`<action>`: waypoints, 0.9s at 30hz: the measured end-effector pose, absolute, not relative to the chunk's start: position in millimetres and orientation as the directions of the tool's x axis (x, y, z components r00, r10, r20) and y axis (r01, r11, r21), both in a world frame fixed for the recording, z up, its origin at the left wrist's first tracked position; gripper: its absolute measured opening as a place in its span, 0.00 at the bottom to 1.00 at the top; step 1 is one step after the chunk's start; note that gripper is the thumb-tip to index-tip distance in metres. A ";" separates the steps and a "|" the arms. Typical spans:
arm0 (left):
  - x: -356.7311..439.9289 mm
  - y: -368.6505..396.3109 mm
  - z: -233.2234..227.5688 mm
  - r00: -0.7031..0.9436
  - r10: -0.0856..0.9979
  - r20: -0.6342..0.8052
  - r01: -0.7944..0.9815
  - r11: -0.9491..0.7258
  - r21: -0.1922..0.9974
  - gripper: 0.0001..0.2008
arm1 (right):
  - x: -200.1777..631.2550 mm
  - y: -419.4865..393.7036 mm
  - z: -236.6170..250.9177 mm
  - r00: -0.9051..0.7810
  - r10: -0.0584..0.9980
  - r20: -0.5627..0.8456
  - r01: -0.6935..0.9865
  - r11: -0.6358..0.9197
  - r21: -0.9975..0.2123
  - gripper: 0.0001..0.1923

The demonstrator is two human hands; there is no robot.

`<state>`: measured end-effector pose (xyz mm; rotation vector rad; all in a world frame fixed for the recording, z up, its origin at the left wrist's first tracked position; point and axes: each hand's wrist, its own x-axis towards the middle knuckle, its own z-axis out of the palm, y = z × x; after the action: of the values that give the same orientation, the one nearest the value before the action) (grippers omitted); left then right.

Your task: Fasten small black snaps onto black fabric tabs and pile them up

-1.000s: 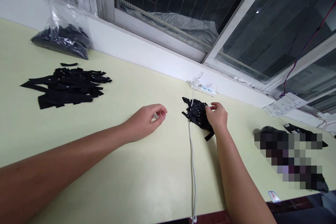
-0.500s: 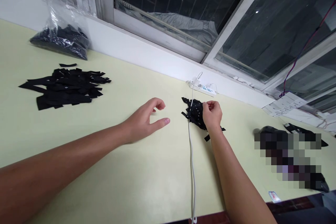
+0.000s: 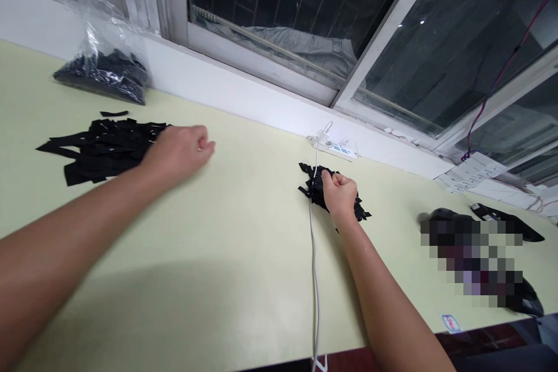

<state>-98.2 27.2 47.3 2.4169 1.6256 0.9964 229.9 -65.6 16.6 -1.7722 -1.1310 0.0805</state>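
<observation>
The small black strips lie on the pale tabletop [image 3: 226, 256] in 2 heaps: the right heap [image 3: 320, 195] is under and around the right hand [image 3: 340, 195], and the left heap [image 3: 108, 148] is partly covered in this view by the left hand [image 3: 176, 151]. Both hands have their fingers curled in, so each grip looks narrow, but I cannot tell whether either holds a strip. The strips look like thin cloth: probably very light, soft and limp, hard to break, and likely to cling or slide over each other. A fingertip pinch at a free end, such as those jutting from a heap's edge, should lift 1 cleanly; a grab at the middle could bring up several. The lone strip [image 3: 114, 113] near the plastic bag [image 3: 104, 78] looks easiest to isolate. The white cable [image 3: 316, 290] crosses the right heap and could snag strips there
</observation>
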 end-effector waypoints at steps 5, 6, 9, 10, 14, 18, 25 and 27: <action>-150.6 48.8 40.3 0.152 0.925 0.349 0.952 -0.231 0.199 0.16 | 228.5 -65.3 11.8 0.506 0.755 0.417 0.658 -0.025 -0.753 0.25; -154.4 50.8 37.9 0.134 0.944 0.300 0.958 -0.201 0.203 0.16 | 229.0 -64.4 10.6 0.505 0.753 0.421 0.661 -0.024 -0.750 0.25; -155.9 54.5 33.1 0.140 0.953 0.270 0.957 -0.201 0.211 0.14 | 229.8 -62.7 8.9 0.511 0.749 0.422 0.670 -0.039 -0.741 0.25; -154.5 54.6 32.6 0.136 0.953 0.272 0.957 -0.197 0.211 0.14 | 229.7 -62.7 9.2 0.509 0.752 0.419 0.672 -0.044 -0.739 0.25; -146.5 48.4 34.8 0.134 0.922 0.364 0.959 -0.213 0.187 0.16 | 228.4 -64.1 11.6 0.489 0.771 0.407 0.673 -0.037 -0.738 0.24; -134.9 41.7 37.8 0.216 0.842 0.495 0.915 -0.352 0.200 0.16 | 227.5 -63.3 11.1 0.499 0.771 0.396 0.665 -0.047 -0.745 0.25; -95.6 37.2 28.2 0.217 0.867 0.448 0.687 -0.462 0.561 0.07 | 221.7 -58.7 7.9 0.460 0.761 0.458 0.696 0.011 -0.718 0.15; -84.1 29.0 25.7 0.285 0.846 0.451 0.649 -0.516 0.558 0.08 | 219.5 -57.4 6.6 0.442 0.748 0.495 0.687 0.073 -0.723 0.06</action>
<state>-84.1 29.0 25.7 2.2903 1.3709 1.0596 219.5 -57.4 6.6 -1.6395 -1.2710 0.0730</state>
